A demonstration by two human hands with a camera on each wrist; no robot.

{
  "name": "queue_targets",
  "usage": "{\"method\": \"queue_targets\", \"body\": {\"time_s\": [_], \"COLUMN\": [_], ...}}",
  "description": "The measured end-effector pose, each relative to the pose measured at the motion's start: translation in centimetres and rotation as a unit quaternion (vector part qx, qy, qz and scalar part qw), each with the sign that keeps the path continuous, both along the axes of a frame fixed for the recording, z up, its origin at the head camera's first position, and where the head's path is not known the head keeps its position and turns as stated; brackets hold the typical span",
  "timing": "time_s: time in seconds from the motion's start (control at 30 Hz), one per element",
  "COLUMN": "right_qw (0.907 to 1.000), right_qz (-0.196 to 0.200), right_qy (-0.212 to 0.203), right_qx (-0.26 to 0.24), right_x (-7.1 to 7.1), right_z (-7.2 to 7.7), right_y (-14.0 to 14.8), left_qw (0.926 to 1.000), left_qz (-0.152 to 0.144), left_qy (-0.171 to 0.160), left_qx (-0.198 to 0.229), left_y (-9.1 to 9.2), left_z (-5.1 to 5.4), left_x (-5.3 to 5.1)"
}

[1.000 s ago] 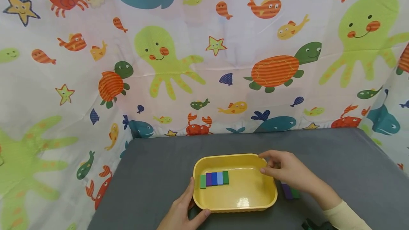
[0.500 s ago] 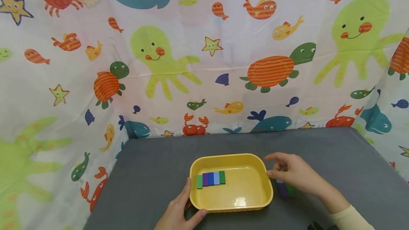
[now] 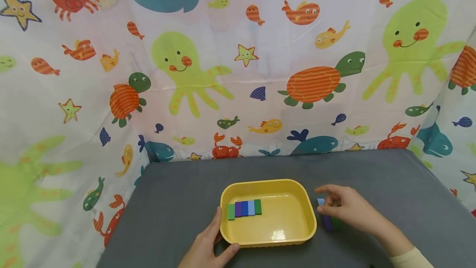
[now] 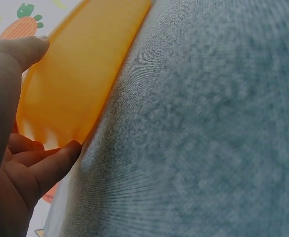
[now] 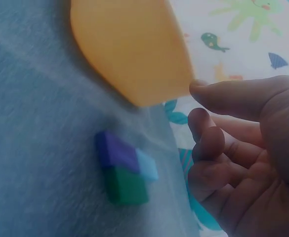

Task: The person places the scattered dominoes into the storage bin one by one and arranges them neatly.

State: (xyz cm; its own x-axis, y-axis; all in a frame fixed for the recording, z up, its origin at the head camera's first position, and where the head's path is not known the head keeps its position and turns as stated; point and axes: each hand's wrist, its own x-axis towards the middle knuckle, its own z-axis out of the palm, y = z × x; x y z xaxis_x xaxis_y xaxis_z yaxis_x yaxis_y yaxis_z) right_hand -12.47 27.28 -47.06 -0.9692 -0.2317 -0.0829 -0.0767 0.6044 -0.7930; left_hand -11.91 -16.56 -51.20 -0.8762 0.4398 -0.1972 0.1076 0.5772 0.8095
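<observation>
A shallow yellow plastic tray (image 3: 290, 235) lies on the grey tabletop. Inside it, at the left, several small flat blocks stand in a row: light green (image 3: 231, 211), purple (image 3: 238, 209), blue (image 3: 244, 208), light blue (image 3: 251, 207) and dark green (image 3: 258, 206). My left hand (image 3: 204, 243) grips the tray's near left corner, thumb on the front and fingers along the left end. Just right of the tray hovers my right hand (image 3: 343, 208), fingers loosely bent, holding nothing. Partly under it in the head view lie a purple block (image 5: 117, 152), a green block (image 5: 127, 186) and a light blue block (image 5: 147, 165).
Grey cloth (image 3: 178, 193) covers the table around the tray. Behind and at both sides hangs a white curtain (image 3: 267, 53) printed with sea animals. A small dark thing shows at the bottom edge, too cut off to identify.
My right hand has moved right, from over the tray's right rim to above the loose blocks. My left hand keeps its hold on the tray. The head view has shifted slightly.
</observation>
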Motion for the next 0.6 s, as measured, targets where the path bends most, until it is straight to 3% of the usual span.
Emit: {"method": "queue_targets", "body": {"time_s": [0.23, 0.6], "right_qw": [0.9999, 0.9986], "right_qz": [0.003, -0.005], "right_qy": [-0.006, -0.05], "right_qx": [-0.014, -0.015], "right_x": [0.7, 1.2], "right_z": [-1.3, -2.5], "right_y": [1.3, 2.4], "left_qw": [1.0, 1.0], "left_qz": [-0.002, 0.003], "left_qy": [-0.006, -0.004], "left_qx": [0.004, 0.004], "left_y": [0.2, 0.0], "left_z": [0.0, 0.1], "left_x": [-0.1, 0.1]}}
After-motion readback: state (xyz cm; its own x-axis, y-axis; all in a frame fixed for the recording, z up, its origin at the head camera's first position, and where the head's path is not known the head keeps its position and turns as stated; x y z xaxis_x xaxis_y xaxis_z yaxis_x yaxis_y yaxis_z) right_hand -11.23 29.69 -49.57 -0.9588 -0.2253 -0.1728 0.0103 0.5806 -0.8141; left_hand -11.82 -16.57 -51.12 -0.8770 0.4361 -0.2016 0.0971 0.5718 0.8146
